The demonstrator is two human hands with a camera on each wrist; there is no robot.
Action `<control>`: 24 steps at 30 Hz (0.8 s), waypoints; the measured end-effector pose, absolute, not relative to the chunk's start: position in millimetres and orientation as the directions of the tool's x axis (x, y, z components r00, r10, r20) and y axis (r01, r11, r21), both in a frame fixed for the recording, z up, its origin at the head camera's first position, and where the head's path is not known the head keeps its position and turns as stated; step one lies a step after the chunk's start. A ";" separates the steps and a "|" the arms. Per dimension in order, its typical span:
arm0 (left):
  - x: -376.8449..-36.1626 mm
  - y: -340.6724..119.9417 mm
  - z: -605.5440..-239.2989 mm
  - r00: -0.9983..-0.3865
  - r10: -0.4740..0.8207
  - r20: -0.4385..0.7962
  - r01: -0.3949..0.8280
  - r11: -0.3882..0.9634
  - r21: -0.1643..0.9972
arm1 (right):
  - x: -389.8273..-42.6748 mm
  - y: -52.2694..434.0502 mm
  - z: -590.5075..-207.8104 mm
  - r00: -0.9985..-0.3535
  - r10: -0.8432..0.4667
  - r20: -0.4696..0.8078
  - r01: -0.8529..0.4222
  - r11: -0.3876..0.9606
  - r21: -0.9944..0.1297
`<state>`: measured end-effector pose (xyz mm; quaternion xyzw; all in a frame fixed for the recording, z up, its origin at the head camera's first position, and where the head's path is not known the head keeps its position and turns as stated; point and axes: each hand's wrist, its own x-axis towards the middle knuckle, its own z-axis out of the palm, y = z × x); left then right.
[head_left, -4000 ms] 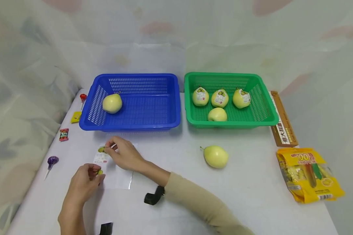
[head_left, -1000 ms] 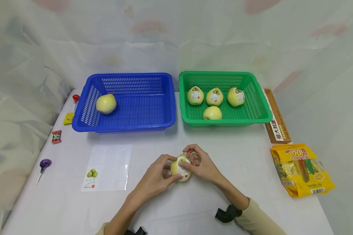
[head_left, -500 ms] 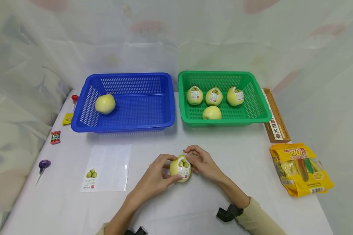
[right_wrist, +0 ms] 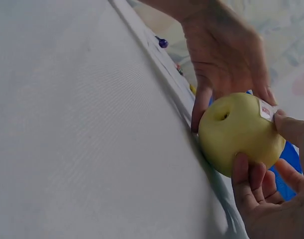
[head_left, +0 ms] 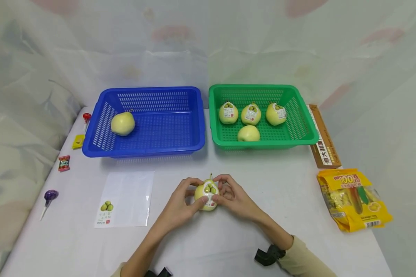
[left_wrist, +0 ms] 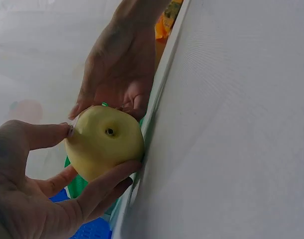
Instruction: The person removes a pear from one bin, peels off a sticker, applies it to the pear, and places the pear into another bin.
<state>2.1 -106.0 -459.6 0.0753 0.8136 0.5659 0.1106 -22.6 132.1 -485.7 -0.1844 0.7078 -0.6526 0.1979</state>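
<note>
On the white table (head_left: 298,200), draped round with pale cloth, both hands gripped a stickered pear (head_left: 207,196) at front centre: left hand (head_left: 180,206) and right hand (head_left: 236,200) curled round it. Since half a second before, it had shifted slightly left and stood upright. Bare tabletop lay between the pear and the blue basket (head_left: 90,150) and green basket (head_left: 308,134) behind.

A blue perforated plastic basket (head_left: 194,115) holds one bare yellow pear (head_left: 123,123), beside a green perforated plastic basket (head_left: 299,115) with four pears, near a yellow snack bag (head_left: 353,200).
</note>
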 end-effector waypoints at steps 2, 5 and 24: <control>0.9 -106.1 -459.7 -0.967 0.235 -0.102 -0.016 0.341 0.940 | -22.1 131.3 -484.9 -0.854 -0.519 -0.025 -0.020 0.082 -0.996; -0.5 -106.1 -460.6 -0.969 0.217 -0.117 -0.041 0.323 0.945 | -20.2 130.6 -484.0 -0.861 -0.508 0.031 -0.106 0.120 -0.987; -2.8 -120.5 -456.9 -0.946 0.322 -0.023 -0.076 -0.153 0.985 | -53.0 162.3 -397.3 -0.799 -0.584 0.147 -0.275 0.136 -0.952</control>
